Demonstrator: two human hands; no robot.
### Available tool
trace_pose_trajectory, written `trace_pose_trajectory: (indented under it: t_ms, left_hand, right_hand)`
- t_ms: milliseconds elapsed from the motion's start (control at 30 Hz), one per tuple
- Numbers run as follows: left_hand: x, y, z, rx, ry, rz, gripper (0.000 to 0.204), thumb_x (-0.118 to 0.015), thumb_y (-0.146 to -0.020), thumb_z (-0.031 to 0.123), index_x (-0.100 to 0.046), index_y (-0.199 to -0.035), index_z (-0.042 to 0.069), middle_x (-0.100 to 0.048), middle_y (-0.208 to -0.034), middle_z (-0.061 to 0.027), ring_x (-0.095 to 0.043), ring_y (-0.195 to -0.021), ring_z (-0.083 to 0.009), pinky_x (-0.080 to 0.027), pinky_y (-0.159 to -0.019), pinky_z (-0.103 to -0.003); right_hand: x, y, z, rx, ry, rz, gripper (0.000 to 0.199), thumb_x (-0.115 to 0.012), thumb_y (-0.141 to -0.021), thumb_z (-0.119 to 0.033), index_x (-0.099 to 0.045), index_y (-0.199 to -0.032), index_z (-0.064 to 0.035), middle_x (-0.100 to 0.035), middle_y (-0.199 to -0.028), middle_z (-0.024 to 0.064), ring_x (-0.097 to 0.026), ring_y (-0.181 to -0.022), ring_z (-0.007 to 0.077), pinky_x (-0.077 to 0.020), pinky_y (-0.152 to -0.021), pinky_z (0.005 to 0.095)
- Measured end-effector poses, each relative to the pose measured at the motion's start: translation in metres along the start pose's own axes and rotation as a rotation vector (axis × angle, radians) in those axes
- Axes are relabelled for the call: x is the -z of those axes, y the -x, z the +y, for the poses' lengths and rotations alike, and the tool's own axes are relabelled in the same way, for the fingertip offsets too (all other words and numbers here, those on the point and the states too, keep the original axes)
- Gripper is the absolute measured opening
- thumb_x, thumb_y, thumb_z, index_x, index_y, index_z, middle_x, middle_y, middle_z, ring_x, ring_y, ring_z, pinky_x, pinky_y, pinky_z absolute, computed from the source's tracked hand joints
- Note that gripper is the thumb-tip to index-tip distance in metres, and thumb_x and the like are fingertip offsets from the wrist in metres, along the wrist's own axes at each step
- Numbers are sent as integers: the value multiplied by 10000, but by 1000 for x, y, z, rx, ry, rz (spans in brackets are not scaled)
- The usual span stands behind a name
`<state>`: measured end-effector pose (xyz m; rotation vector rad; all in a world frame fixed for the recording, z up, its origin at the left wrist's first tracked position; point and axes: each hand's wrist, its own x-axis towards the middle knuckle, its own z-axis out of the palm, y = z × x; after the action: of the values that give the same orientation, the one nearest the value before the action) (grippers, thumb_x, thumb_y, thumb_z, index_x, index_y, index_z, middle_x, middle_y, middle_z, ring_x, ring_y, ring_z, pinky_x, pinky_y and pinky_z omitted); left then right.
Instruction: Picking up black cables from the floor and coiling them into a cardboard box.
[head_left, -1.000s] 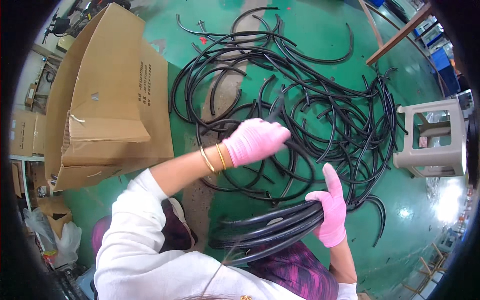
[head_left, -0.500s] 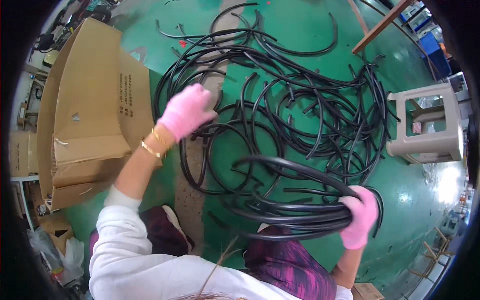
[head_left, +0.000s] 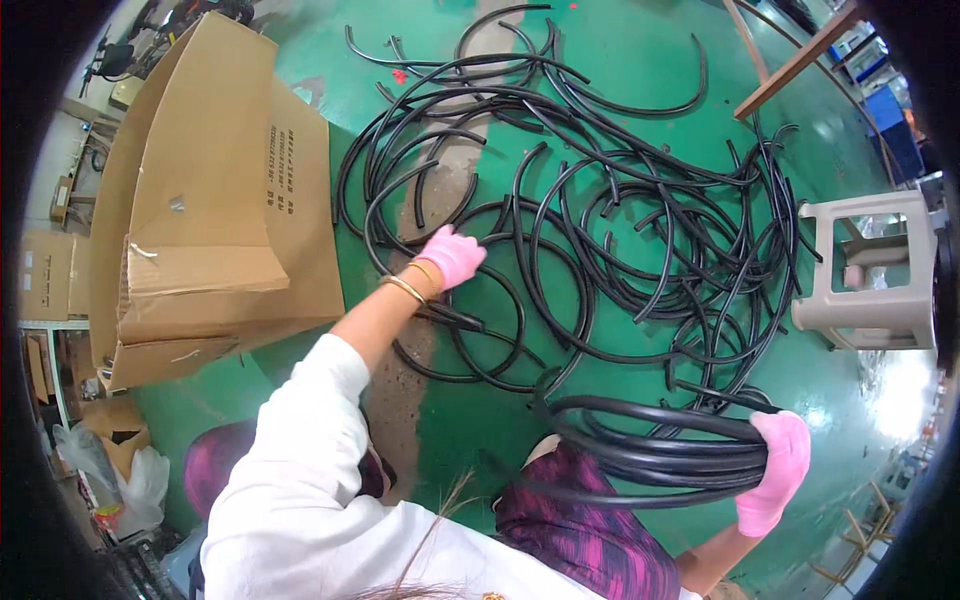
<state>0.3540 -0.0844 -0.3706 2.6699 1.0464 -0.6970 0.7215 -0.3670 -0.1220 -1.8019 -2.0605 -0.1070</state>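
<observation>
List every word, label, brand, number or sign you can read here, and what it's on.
Large cardboard box: short lines of dark print, characters and digits, on one side; not copied out here.
Smaller cardboard box at far left: dark marks, too small to read.
Black tubes and beige stool: no text I can make out.

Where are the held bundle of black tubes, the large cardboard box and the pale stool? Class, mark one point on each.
Bundle of black tubes (head_left: 685, 465): head view, middle of the held lengths.
Large cardboard box (head_left: 215, 210): head view, its tan side.
Pale stool (head_left: 872, 313): head view, its frame.
</observation>
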Motion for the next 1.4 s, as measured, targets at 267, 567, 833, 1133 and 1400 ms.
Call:
trace_pose_trajectory:
  t_ms: [267,567,833,1133,1400]
  left_hand:
    - [142,48,22,-96,689,638,190,-634,-911,179,-584,-1052,61,-621,-822,-165,-632,-807,-344,-499,-695,-373]
    - [242,130,109,-565,1213,460,239,-667,-907,111,-602,-1122,30,-593,-825,-33,-549,-736,-121,-473,-687,-270]
    - [206,116,50,-527,1487,296,225,-621,-922,142,-663,-1102,15,-654,-925,-14,-584,-870,-111,-491,-784,-278]
    - [-15,36,88,9,595,325,393,-662,-867,266,-580,-1202,77,-647,-985,-151,-644,-914,-342,-522,-827,-439]
    - [46,52,108,-93,685,551,392,-613,-843,108,-510,-1222,107,-592,-983,-134,-639,-798,-354,-549,-660,-422]
  right_hand:
    - [-46,-35,-37,58,-326,-64,321,-697,-671,-132,-615,-974,-64,-620,-859,129,-624,-784,319,-493,-690,379]
    - [-30,-52,-67,-155,-500,342,154,-708,-792,-60,-667,-928,-119,-217,-1581,206,-483,-1287,345,-433,-1026,391]
    - [-18,-29,-31,-36,-274,187,110,-605,-845,-63,-562,-936,-18,-625,-1028,161,-606,-890,329,-505,-807,401]
    - [4,-2,3,-33,128,139,480,-692,-788,-139,-581,-1228,17,-641,-955,133,-623,-861,301,-491,-823,407]
    - [-16,-41,-34,163,-43,-218,237,-655,-691,-169,-643,-921,-116,-623,-996,109,-596,-959,305,-449,-954,510]
